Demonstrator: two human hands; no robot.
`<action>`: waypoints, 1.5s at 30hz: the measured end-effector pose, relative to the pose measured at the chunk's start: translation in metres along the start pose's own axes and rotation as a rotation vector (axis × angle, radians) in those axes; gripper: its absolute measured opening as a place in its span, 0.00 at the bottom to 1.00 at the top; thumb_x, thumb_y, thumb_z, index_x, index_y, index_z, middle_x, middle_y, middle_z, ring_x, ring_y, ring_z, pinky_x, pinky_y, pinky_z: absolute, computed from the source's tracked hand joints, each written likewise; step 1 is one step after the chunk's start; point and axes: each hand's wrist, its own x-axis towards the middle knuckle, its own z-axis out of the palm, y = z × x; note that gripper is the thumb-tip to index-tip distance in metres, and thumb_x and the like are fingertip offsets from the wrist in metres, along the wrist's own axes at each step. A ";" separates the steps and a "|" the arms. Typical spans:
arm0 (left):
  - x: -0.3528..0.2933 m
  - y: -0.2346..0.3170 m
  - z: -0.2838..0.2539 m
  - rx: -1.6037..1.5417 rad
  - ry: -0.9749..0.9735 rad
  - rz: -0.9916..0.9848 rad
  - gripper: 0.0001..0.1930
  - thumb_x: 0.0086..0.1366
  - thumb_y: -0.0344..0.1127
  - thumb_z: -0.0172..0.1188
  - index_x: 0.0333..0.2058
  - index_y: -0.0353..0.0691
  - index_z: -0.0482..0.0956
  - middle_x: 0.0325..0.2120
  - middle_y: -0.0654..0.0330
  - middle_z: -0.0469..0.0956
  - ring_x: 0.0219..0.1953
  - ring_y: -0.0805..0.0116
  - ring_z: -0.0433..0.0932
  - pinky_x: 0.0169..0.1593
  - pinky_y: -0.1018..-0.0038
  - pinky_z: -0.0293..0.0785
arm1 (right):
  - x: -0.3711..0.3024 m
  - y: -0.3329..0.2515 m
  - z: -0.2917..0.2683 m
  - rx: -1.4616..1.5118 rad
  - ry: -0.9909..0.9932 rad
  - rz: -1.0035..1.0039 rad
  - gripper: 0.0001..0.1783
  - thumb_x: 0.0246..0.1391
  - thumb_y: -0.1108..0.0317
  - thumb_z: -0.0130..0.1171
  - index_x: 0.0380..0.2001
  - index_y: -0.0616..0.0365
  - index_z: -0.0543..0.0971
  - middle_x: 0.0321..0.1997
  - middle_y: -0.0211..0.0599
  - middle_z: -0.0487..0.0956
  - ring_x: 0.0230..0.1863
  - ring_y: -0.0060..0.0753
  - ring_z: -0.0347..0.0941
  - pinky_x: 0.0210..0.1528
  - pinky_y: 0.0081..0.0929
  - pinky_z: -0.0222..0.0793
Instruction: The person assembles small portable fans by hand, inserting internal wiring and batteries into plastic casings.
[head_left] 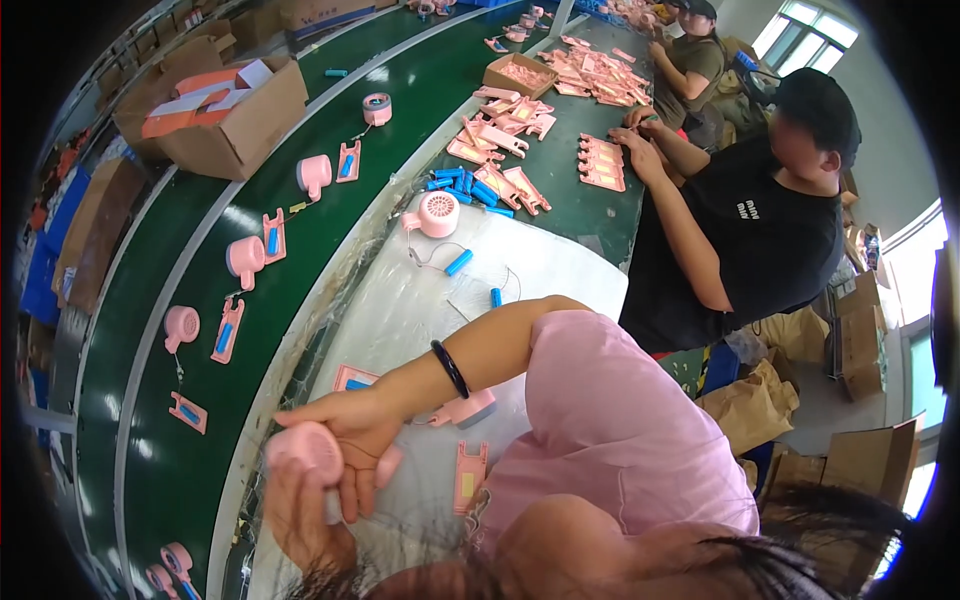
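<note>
At the lower left, both hands are at a round pink fan housing (pixel 308 452), a little blurred by motion. My left hand (pixel 305 525) closes its fingers on its near side. Over the top lies the thumb of my right hand (pixel 355 425), its other fingers curving down beside the housing. A pink piece (pixel 390 465) shows behind those fingers; whether it joins the housing I cannot tell. Next to my right wrist lie a pink panel with a blue battery (pixel 355 380) and a second pink fan housing (pixel 468 408). A pink panel with a yellow patch (pixel 469 480) lies nearer me.
A green conveyor belt (pixel 140 400) on the left carries several pink fans with wired batteries. Ahead on the white sheet (pixel 375 290) stands a grilled fan (pixel 438 215); beyond are blue batteries (pixel 462 186) and pink panels (pixel 600 75). A co-worker (pixel 750 220) handles panels (pixel 601 163) at right.
</note>
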 end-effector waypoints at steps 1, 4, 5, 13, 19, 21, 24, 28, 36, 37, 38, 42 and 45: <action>0.002 0.001 0.000 -0.015 -0.093 0.087 0.16 0.59 0.28 0.50 0.46 0.31 0.70 0.48 0.47 0.71 0.51 0.46 0.71 0.56 0.55 0.64 | -0.006 -0.003 0.003 0.060 -0.015 0.014 0.44 0.54 0.30 0.32 0.54 0.61 0.66 0.50 0.62 0.71 0.50 0.65 0.69 0.45 0.63 0.68; -0.001 0.005 0.015 0.132 0.108 0.196 0.18 0.58 0.34 0.55 0.47 0.35 0.69 0.49 0.49 0.70 0.51 0.50 0.71 0.58 0.54 0.60 | -0.014 -0.006 0.003 -0.076 -0.059 0.010 0.37 0.54 0.39 0.39 0.53 0.62 0.67 0.51 0.65 0.69 0.50 0.69 0.68 0.46 0.67 0.65; -0.001 0.007 0.017 0.265 0.268 0.193 0.20 0.58 0.36 0.57 0.48 0.37 0.68 0.50 0.49 0.69 0.52 0.51 0.71 0.59 0.54 0.59 | -0.015 -0.006 0.005 -0.135 -0.087 0.004 0.39 0.52 0.39 0.43 0.52 0.64 0.68 0.49 0.71 0.69 0.50 0.74 0.66 0.47 0.66 0.64; -0.011 0.025 0.031 -1.060 0.395 -0.693 0.31 0.53 0.41 0.66 0.53 0.40 0.64 0.52 0.52 0.67 0.54 0.55 0.68 0.58 0.61 0.62 | -0.021 0.001 0.037 -0.003 -0.262 -0.333 0.23 0.55 0.54 0.42 0.43 0.64 0.69 0.46 0.60 0.71 0.46 0.57 0.71 0.37 0.53 0.74; -0.015 0.025 0.016 -1.159 -0.021 -0.826 0.27 0.53 0.34 0.63 0.51 0.39 0.65 0.42 0.54 0.73 0.42 0.64 0.75 0.46 0.70 0.71 | -0.029 0.011 0.044 -0.005 -0.050 -0.436 0.22 0.53 0.56 0.43 0.40 0.66 0.70 0.48 0.56 0.70 0.47 0.56 0.70 0.41 0.51 0.73; -0.015 0.023 0.007 -1.090 -0.166 -0.799 0.27 0.53 0.33 0.63 0.51 0.38 0.65 0.40 0.55 0.74 0.40 0.65 0.75 0.45 0.71 0.72 | -0.027 0.012 0.038 0.044 -0.088 -0.459 0.20 0.54 0.56 0.44 0.39 0.64 0.71 0.47 0.55 0.72 0.46 0.56 0.71 0.41 0.55 0.72; -0.016 0.014 -0.002 -0.990 -0.376 -0.759 0.26 0.52 0.32 0.62 0.51 0.37 0.65 0.37 0.56 0.74 0.37 0.67 0.75 0.42 0.72 0.72 | -0.034 0.007 0.040 0.135 -0.150 -0.437 0.22 0.56 0.51 0.45 0.37 0.61 0.73 0.45 0.52 0.73 0.45 0.54 0.72 0.41 0.57 0.71; -0.019 -0.003 -0.010 -0.844 -0.671 -0.694 0.26 0.52 0.30 0.62 0.50 0.35 0.66 0.33 0.57 0.75 0.33 0.69 0.76 0.38 0.73 0.73 | -0.046 0.015 0.029 0.076 -0.095 -0.482 0.22 0.59 0.50 0.42 0.36 0.61 0.72 0.44 0.49 0.74 0.46 0.46 0.71 0.45 0.45 0.69; -0.068 -0.012 0.025 -0.658 0.102 -1.017 0.17 0.57 0.47 0.49 0.32 0.37 0.65 0.20 0.58 0.70 0.19 0.72 0.70 0.25 0.75 0.69 | -0.055 0.032 0.032 -0.385 -0.121 -0.245 0.20 0.54 0.71 0.54 0.49 0.68 0.70 0.49 0.43 0.74 0.52 0.29 0.69 0.53 0.24 0.64; -0.058 -0.008 0.022 -0.633 0.152 -1.023 0.18 0.57 0.48 0.48 0.31 0.37 0.64 0.19 0.58 0.70 0.17 0.72 0.69 0.24 0.75 0.69 | -0.052 0.035 0.033 -0.417 -0.121 -0.197 0.20 0.54 0.70 0.56 0.50 0.68 0.70 0.48 0.41 0.75 0.50 0.24 0.70 0.50 0.22 0.65; -0.049 -0.004 0.020 -0.608 0.201 -1.028 0.18 0.56 0.49 0.47 0.31 0.37 0.64 0.18 0.58 0.69 0.16 0.71 0.69 0.23 0.75 0.69 | -0.048 0.038 0.035 -0.418 -0.123 -0.198 0.20 0.54 0.70 0.56 0.50 0.68 0.70 0.48 0.41 0.75 0.50 0.24 0.70 0.50 0.22 0.65; -0.009 0.023 0.003 -0.761 0.132 -1.064 0.21 0.60 0.53 0.43 0.32 0.36 0.62 0.16 0.56 0.69 0.10 0.67 0.67 0.18 0.72 0.68 | -0.043 0.038 0.042 -0.643 -0.087 -0.033 0.15 0.58 0.66 0.53 0.41 0.69 0.75 0.35 0.33 0.78 0.35 0.17 0.71 0.36 0.19 0.68; 0.001 0.007 -0.014 -0.944 -0.189 -0.996 0.26 0.61 0.61 0.41 0.38 0.41 0.60 0.16 0.51 0.69 0.12 0.51 0.71 0.21 0.60 0.74 | -0.043 0.039 0.042 -0.899 -0.063 -0.188 0.17 0.63 0.59 0.46 0.39 0.62 0.76 0.31 0.32 0.79 0.34 0.20 0.75 0.37 0.21 0.70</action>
